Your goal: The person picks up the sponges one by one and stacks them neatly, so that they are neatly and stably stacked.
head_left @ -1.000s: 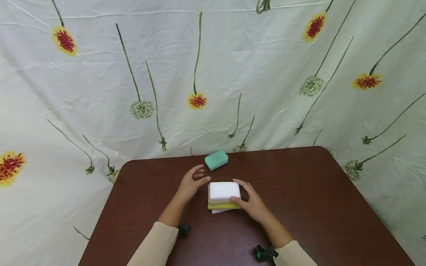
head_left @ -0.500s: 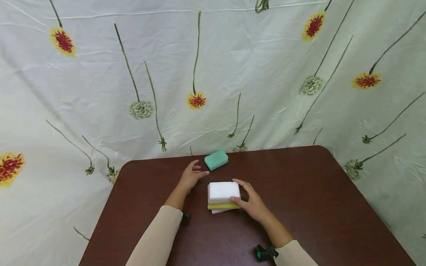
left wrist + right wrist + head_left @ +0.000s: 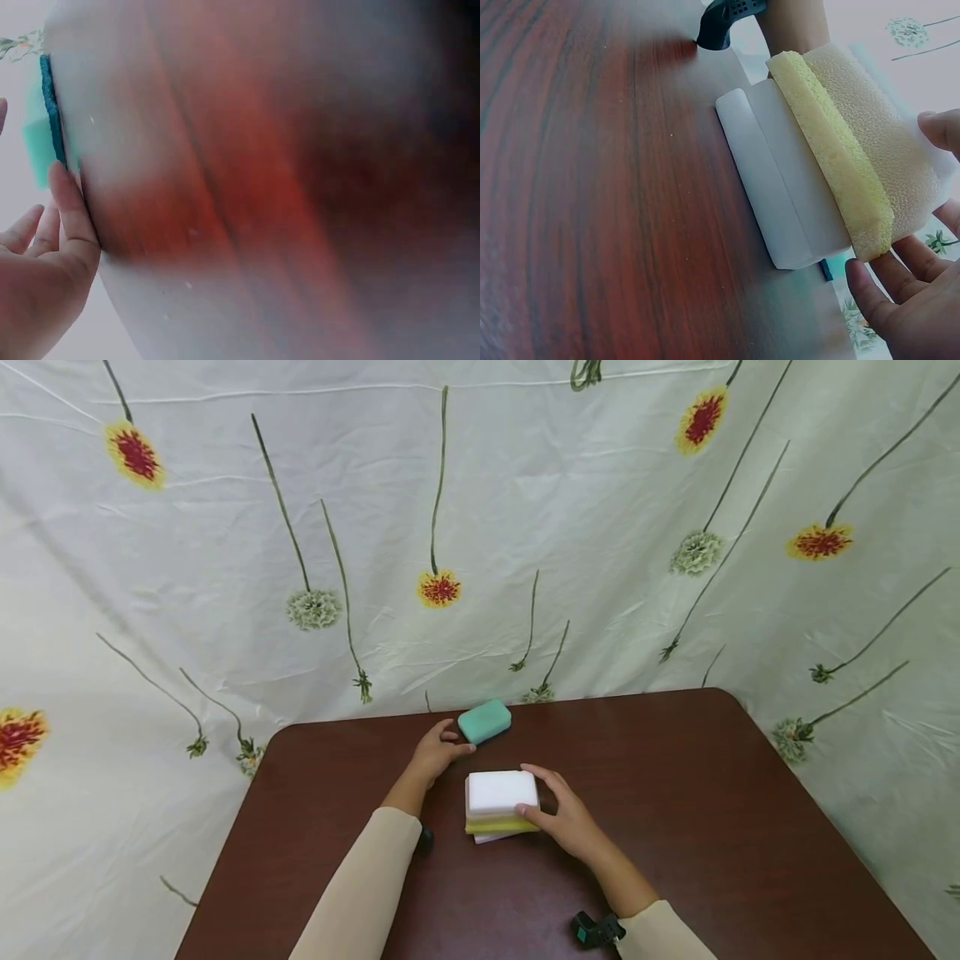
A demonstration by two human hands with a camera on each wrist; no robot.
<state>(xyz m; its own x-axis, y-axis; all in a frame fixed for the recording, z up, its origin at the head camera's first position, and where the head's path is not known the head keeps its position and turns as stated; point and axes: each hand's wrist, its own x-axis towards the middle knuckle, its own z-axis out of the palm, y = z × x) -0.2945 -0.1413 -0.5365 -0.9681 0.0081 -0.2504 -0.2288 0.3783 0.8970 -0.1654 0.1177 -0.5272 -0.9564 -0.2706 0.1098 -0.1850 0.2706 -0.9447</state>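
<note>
A stack of sponges (image 3: 501, 793) sits mid-table, with a white block on top. In the right wrist view its layers show as two white blocks (image 3: 776, 176), a yellow sponge (image 3: 836, 157) and a beige porous sponge (image 3: 881, 139). My right hand (image 3: 570, 822) holds the stack at its right side, thumb at the front and fingers behind. Toward the back edge lies a green sponge (image 3: 484, 722); the left wrist view shows its dark blue-green scouring layer (image 3: 52, 112). My left hand (image 3: 435, 753) is right at its left side, fingers loosely spread and a fingertip at its lower edge.
The dark brown table (image 3: 660, 777) has rounded back corners. A white cloth (image 3: 600, 527) printed with flowers hangs behind it. A black wrist camera (image 3: 596, 930) is strapped below my right hand.
My left hand has moved forward, away from the stack, to the left side of the green sponge. My right hand stays at the stack.
</note>
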